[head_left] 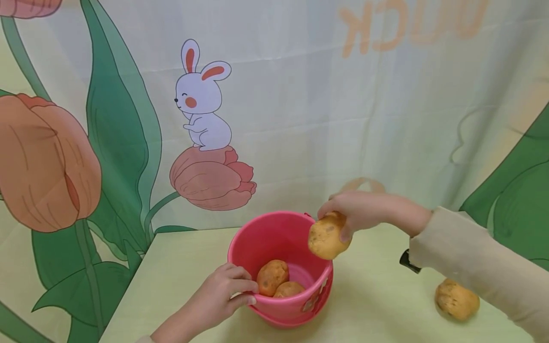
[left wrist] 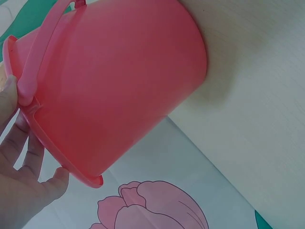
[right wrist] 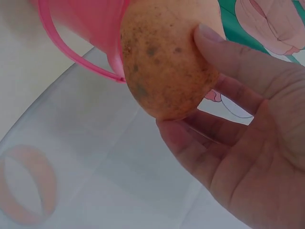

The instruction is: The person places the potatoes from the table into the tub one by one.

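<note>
**Potato held over pink bucket, rim steadied**

Left hand (head_left: 218, 295): nearest the head camera, reaching up from the bottom edge; fingers curled over the near rim of the pink bucket (head_left: 257, 233), thumb outside the wall, gripping it. The left wrist view shows the bucket's handle (left wrist: 40, 62) folded down against the side.

Right hand (head_left: 364, 209): extended from the right in a beige sleeve (head_left: 480, 267), palm down, fingers and thumb wrapped round a held potato (head_left: 328, 236), just above the bucket's right rim.

Held potato: oval, brown-speckled, long axis roughly upright and slightly tilted, lower end toward the rim.

Bucket contents: two potatoes (head_left: 272, 277) lying touching on the bottom.

Surroundings: bucket stands on the pale green bench (head_left: 377, 305); a loose potato (head_left: 456, 299) lies well apart on the right, under the sleeve. Behind, a backdrop with a rabbit (head_left: 201, 102) on a tulip.
</note>
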The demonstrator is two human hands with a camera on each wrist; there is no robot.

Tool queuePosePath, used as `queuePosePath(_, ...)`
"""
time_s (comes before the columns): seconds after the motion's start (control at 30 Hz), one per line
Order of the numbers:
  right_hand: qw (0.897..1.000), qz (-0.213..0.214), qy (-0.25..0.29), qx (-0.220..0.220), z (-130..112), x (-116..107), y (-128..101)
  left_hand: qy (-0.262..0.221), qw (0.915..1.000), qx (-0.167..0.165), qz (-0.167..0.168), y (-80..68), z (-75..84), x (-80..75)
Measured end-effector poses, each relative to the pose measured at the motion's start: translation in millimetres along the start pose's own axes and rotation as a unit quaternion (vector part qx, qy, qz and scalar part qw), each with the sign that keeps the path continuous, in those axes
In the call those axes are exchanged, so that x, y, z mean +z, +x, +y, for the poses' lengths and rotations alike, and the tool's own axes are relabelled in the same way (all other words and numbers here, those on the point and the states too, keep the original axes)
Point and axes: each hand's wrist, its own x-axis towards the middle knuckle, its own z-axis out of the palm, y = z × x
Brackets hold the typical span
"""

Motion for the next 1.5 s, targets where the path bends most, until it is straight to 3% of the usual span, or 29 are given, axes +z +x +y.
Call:
queuePosePath(0.47, 0.999, -0.035, -0.003, 0.004, -19, 8, 19, 0.002, 1.0000, -0.001, 0.000, -0.2, 0.5, -0.8)
queuePosePath(0.87, 0.999, -0.045, -0.018, -0.009, -22, 20, 36, 0.013, 0.9992, 0.027, 0.026, 0.1, -3.4, 1.7)
queuePosePath(1.13, 0.998, -0.055, -0.011, -0.003, -24, 31, 43, 0.007, 0.9999, 0.008, 0.004, 0.8, -1.3, -0.7)
queuePosePath(1.33, 0.998, -0.057, -0.017, -0.014, -27, 35, 48, 0.012, 0.9997, 0.018, 0.015, 0.1, -2.0, -0.2)
queuePosePath(1.5, 0.998, -0.069, -0.006, 0.003, -26, 42, 53, 0.016, 0.9993, 0.025, 0.021, -0.2, -2.0, 0.4)
